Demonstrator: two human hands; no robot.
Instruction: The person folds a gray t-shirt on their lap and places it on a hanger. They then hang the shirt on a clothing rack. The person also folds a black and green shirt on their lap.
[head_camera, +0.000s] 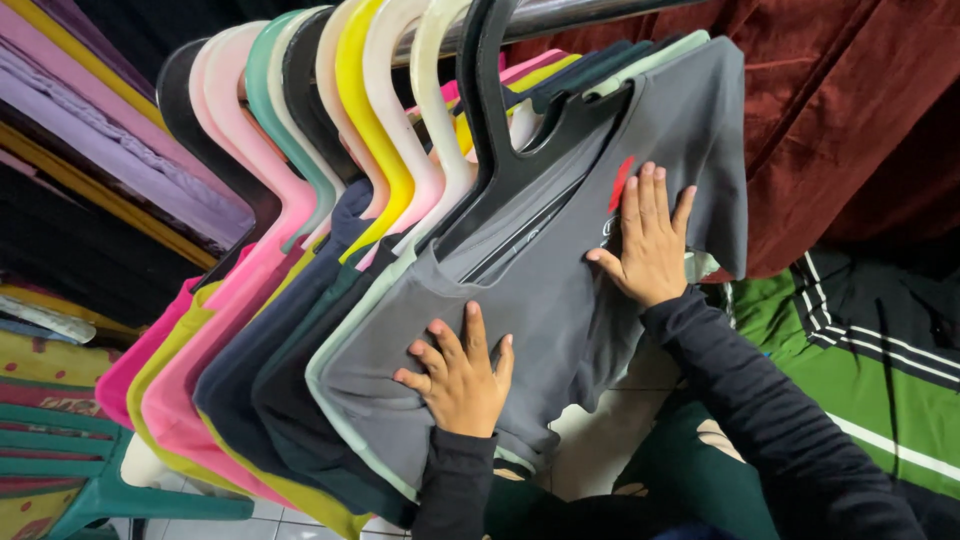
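I see both hands spread flat, gripping nothing: left hand low, right hand high on the grey cotton T-shirt hanging from the metal rail.

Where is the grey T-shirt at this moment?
In the head view, the grey T-shirt hangs at centre on a black hanger, frontmost in the row, with both hands flat on it.

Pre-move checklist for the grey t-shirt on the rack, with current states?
1. Left hand flat on grey t-shirt: ok.
2. Right hand flat on its chest, beside the red print: ok.
3. Shirt hung on black hanger: ok.
4. Hanger hooked over metal rail: ok.
5. Shirt front free of wrinkles: cannot tell.
6. Neighbouring shirts apart from the grey one: not ok, pressed close.
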